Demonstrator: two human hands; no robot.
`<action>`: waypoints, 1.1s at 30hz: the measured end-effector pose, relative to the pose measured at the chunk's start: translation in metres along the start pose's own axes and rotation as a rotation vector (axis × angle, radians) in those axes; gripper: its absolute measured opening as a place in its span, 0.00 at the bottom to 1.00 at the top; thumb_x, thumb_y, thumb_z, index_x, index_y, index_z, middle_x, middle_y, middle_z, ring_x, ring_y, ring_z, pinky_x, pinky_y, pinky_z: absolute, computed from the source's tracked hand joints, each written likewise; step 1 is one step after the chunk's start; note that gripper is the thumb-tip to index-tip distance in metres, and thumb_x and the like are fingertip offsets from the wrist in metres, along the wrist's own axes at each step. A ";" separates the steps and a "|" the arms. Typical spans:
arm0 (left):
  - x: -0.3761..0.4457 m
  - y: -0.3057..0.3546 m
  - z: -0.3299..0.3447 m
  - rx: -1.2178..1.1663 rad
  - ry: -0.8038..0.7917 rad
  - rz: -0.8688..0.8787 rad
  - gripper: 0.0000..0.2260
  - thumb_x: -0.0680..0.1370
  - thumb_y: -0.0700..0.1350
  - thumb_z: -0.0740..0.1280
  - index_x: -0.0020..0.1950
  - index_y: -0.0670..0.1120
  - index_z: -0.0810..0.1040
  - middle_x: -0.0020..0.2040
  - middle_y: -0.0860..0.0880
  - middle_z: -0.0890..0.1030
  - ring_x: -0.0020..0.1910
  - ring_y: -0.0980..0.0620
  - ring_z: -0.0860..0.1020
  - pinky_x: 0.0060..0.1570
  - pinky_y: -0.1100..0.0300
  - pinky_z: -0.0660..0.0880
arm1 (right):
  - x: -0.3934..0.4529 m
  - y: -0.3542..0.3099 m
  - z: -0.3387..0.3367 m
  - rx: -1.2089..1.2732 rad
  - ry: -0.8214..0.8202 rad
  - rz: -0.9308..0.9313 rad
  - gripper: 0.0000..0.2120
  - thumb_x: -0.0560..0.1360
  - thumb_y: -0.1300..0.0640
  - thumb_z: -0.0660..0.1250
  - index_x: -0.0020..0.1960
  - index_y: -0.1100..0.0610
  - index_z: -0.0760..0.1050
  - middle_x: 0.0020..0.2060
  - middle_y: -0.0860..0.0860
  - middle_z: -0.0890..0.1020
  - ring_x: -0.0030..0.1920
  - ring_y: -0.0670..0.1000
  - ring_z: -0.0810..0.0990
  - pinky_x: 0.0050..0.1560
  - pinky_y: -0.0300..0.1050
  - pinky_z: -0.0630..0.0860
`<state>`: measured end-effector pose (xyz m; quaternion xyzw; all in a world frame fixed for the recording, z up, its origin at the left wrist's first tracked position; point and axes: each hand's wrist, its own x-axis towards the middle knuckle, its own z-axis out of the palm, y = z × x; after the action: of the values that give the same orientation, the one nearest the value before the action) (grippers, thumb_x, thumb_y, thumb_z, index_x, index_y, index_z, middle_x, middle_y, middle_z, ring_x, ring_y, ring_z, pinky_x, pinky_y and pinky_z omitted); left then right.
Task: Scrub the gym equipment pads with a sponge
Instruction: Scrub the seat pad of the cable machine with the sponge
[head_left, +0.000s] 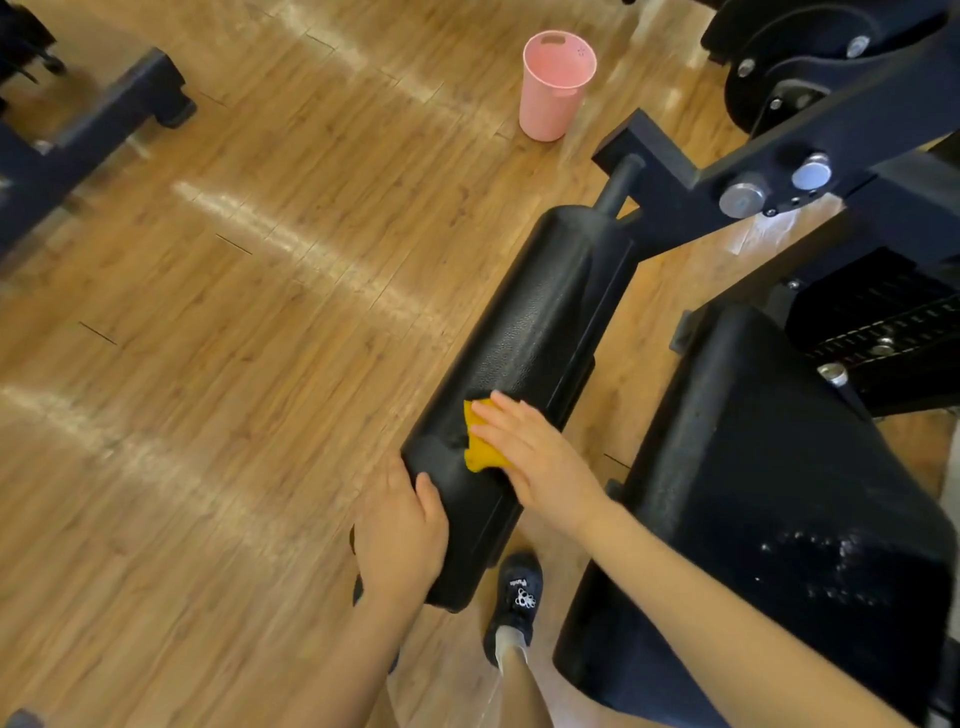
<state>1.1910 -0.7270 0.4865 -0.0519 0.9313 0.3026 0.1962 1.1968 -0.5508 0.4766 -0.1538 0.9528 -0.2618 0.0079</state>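
Lying under right hand flat fingers, yellow sponge on roller pad

Pebbled black vinyl, dull metal, shiny wood-grain floor.

The roller pad wears black, finely grained leather-like upholstery with a soft sheen; the seat pad looks the same, flecked with pale specks. The sponge is matt yellow and porous. The machine frame is matt black painted metal with bare silver bolts. The floor is glossy wood-look plank; the pink cup is smooth matt plastic.
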 end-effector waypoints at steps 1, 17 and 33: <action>-0.002 0.001 0.003 0.037 0.009 -0.004 0.19 0.80 0.49 0.51 0.65 0.41 0.70 0.57 0.43 0.77 0.57 0.43 0.75 0.59 0.48 0.70 | 0.011 0.011 -0.009 -0.004 0.001 0.026 0.27 0.69 0.71 0.67 0.67 0.62 0.68 0.66 0.58 0.73 0.69 0.59 0.66 0.68 0.60 0.62; -0.005 -0.001 0.005 0.252 -0.083 0.201 0.35 0.73 0.65 0.43 0.78 0.52 0.51 0.77 0.50 0.58 0.74 0.50 0.60 0.69 0.49 0.65 | 0.073 0.079 -0.038 0.300 0.520 0.633 0.19 0.80 0.61 0.58 0.70 0.58 0.66 0.72 0.51 0.64 0.74 0.48 0.53 0.73 0.38 0.52; -0.005 -0.001 0.010 0.282 -0.020 0.221 0.32 0.76 0.61 0.49 0.78 0.50 0.53 0.77 0.49 0.58 0.74 0.50 0.60 0.70 0.50 0.64 | 0.035 0.068 -0.039 0.412 0.338 0.533 0.23 0.78 0.67 0.58 0.72 0.59 0.63 0.73 0.52 0.61 0.75 0.49 0.51 0.74 0.48 0.55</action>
<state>1.1989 -0.7226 0.4807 0.0819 0.9625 0.1890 0.1765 1.1402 -0.4857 0.4786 0.1499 0.8746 -0.4582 -0.0506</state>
